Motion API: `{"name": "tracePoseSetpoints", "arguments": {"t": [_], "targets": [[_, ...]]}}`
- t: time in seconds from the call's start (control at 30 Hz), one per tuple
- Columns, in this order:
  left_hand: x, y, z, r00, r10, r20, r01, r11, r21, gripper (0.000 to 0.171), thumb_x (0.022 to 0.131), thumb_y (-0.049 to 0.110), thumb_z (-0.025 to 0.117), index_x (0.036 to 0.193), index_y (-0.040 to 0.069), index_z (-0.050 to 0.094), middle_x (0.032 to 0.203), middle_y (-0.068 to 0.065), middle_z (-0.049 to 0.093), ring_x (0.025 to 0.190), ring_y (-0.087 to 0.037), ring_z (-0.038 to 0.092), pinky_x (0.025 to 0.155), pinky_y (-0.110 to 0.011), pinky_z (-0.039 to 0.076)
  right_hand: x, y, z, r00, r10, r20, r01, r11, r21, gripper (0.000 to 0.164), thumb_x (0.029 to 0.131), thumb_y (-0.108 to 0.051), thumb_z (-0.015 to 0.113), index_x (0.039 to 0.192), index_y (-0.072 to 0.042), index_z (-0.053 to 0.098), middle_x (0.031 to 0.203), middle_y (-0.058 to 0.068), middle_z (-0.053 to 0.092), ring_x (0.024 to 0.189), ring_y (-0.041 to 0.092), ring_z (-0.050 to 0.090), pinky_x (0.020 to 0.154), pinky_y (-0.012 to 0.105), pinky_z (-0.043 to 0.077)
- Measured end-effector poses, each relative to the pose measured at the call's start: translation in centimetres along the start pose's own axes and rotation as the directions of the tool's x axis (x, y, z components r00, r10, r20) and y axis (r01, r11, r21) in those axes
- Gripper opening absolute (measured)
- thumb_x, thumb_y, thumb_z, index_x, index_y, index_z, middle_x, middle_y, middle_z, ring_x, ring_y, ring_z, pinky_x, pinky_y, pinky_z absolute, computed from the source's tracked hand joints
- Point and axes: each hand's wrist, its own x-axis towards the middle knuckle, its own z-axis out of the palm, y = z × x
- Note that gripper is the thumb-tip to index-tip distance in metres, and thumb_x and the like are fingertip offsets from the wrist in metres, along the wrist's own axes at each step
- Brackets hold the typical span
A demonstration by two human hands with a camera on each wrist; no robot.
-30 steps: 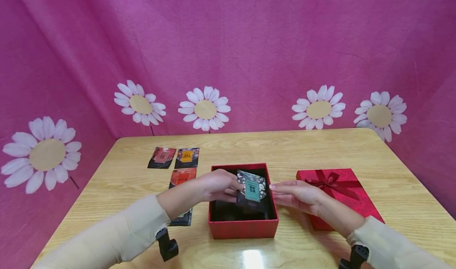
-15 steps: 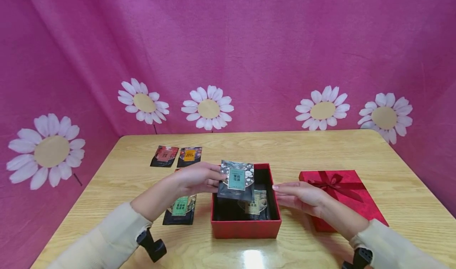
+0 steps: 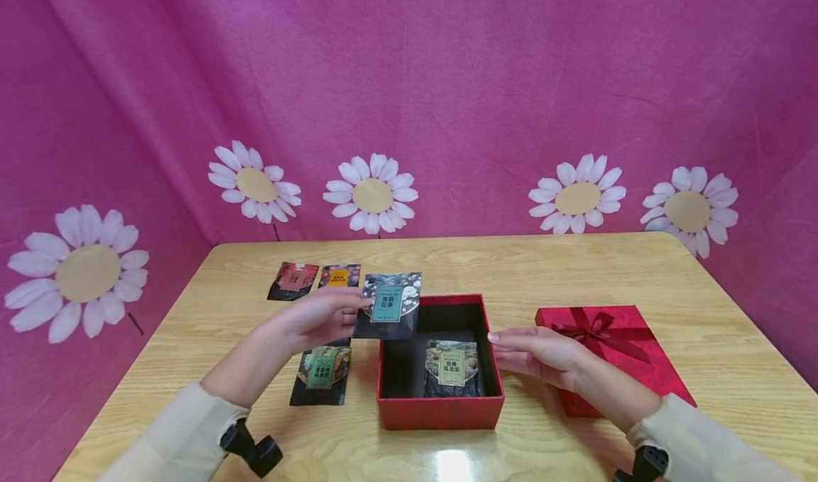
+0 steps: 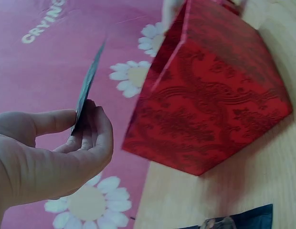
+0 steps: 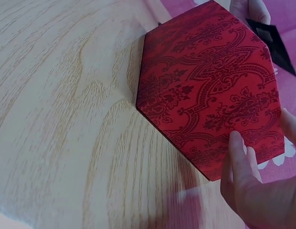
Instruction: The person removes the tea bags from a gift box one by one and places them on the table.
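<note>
My left hand [image 3: 322,316] pinches a dark tea packet [image 3: 387,304] with a teal label by its left edge, thumb on one face and fingers behind. The packet hangs above the left rim of an open red gift box [image 3: 441,414]. Edge-on, the same packet [image 4: 88,86] shows in the left wrist view. Inside the box lies another tea packet [image 3: 451,368] with a pale green label. My right hand [image 3: 540,354] touches the box's right side, its fingers nearly straight on the patterned wall [image 5: 205,90] and the thumb at the rim.
Left of the box lie a red-label packet [image 3: 294,281], an orange-label packet [image 3: 340,276] and a green-label packet [image 3: 322,375]; another is mostly hidden behind my left hand. The red lid [image 3: 620,354] with a ribbon bow lies at the right. A pink curtain [image 3: 447,113] stands behind the table.
My left hand has lifted the teal-label packet out of the box and moved it left. The pale green packet inside is uncovered. My right hand stays at the box's side.
</note>
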Motion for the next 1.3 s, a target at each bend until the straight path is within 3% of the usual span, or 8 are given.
{"name": "tracePoseSetpoints", "arguments": {"t": [0.1, 0.2, 0.3, 0.43, 0.6, 0.87, 1.07, 1.3], "targets": [[-0.6, 0.1, -1.0, 0.999, 0.032, 0.003, -0.032, 0.999, -0.022, 0.064, 0.099, 0.016, 0.049, 0.150, -0.003, 0.017, 0.148, -0.020, 0.039, 0.131, -0.027, 0.049, 0.115, -0.040, 0.038, 0.0, 0.1, 0.0, 1.000, 0.008, -0.002, -0.008, 1.000, 0.007, 0.067, 0.093, -0.030, 0.062, 0.142, 0.007, 0.035, 0.113, 0.004, 0.071, 0.101, 0.015, 0.070, 0.092, 0.028, 0.055], [-1.1, 0.4, -2.1, 0.997, 0.073, -0.001, -0.073, 0.997, -0.027, 0.057, 0.099, 0.018, 0.048, 0.145, -0.005, 0.024, 0.122, -0.010, 0.058, 0.104, -0.013, 0.061, 0.098, -0.027, 0.053, -0.1, 0.1, -0.1, 1.000, 0.012, 0.004, -0.012, 1.000, 0.021, 0.066, 0.092, -0.030, 0.063, 0.141, 0.007, 0.038, 0.112, 0.004, 0.072, 0.101, 0.015, 0.070, 0.092, 0.028, 0.056], [-1.4, 0.7, -3.1, 0.995, 0.101, -0.018, -0.101, 0.995, -0.025, 0.057, 0.100, 0.021, 0.048, 0.145, -0.005, 0.024, 0.117, -0.004, 0.056, 0.099, -0.008, 0.059, 0.099, -0.027, 0.051, -0.1, -0.1, -0.2, 1.000, 0.015, 0.006, -0.015, 0.999, 0.034, 0.062, 0.092, -0.030, 0.064, 0.140, 0.005, 0.042, 0.111, 0.003, 0.072, 0.101, 0.015, 0.070, 0.092, 0.027, 0.056], [-1.8, 0.8, -4.4, 0.993, 0.102, -0.063, -0.103, 0.994, -0.025, 0.063, 0.101, 0.025, 0.046, 0.150, -0.001, 0.016, 0.138, -0.011, 0.041, 0.105, -0.007, 0.055, 0.099, -0.025, 0.050, -0.1, -0.2, -0.1, 1.000, 0.022, -0.002, -0.022, 0.999, 0.035, 0.057, 0.092, -0.029, 0.064, 0.137, 0.002, 0.048, 0.109, 0.002, 0.073, 0.100, 0.014, 0.071, 0.091, 0.026, 0.056], [-1.8, 0.4, -6.4, 0.987, 0.091, -0.133, -0.099, 0.994, -0.049, 0.068, 0.101, 0.028, 0.046, 0.152, 0.000, 0.011, 0.148, -0.014, 0.030, 0.107, -0.007, 0.050, 0.084, -0.014, 0.052, -0.1, -0.2, -0.1, 1.000, 0.017, 0.008, -0.018, 1.000, 0.015, 0.055, 0.093, -0.029, 0.063, 0.136, 0.003, 0.049, 0.109, 0.002, 0.073, 0.100, 0.014, 0.070, 0.092, 0.027, 0.055], [-1.1, -1.8, -10.4, 0.958, 0.155, -0.242, -0.158, 0.987, 0.009, 0.056, 0.099, 0.018, 0.047, 0.143, -0.009, 0.027, 0.095, 0.009, 0.056, 0.082, 0.003, 0.057, 0.074, -0.014, 0.053, 0.0, -0.1, 0.0, 1.000, 0.014, 0.003, -0.014, 1.000, 0.008, 0.060, 0.095, -0.026, 0.059, 0.141, 0.006, 0.040, 0.113, 0.004, 0.072, 0.100, 0.014, 0.070, 0.093, 0.028, 0.055], [-0.7, -3.3, -12.8, 0.941, 0.099, -0.323, -0.097, 0.995, 0.021, 0.057, 0.099, 0.016, 0.046, 0.144, -0.012, 0.026, 0.088, 0.007, 0.055, 0.075, 0.002, 0.057, 0.068, -0.015, 0.053, 0.1, -0.1, 0.0, 1.000, 0.004, 0.002, -0.004, 1.000, 0.005, 0.055, 0.095, -0.025, 0.059, 0.139, 0.006, 0.045, 0.114, 0.005, 0.072, 0.100, 0.014, 0.070, 0.092, 0.029, 0.055], [-0.3, -5.4, -14.9, 0.943, 0.032, -0.332, -0.035, 0.999, -0.004, 0.046, 0.098, 0.015, 0.047, 0.136, -0.010, 0.036, 0.078, 0.010, 0.057, 0.069, 0.002, 0.057, 0.061, -0.015, 0.050, 0.0, 0.0, 0.0, 1.000, 0.007, 0.006, -0.007, 1.000, 0.017, 0.052, 0.094, -0.027, 0.060, 0.135, 0.003, 0.050, 0.111, 0.003, 0.072, 0.099, 0.013, 0.070, 0.092, 0.029, 0.056]]}}
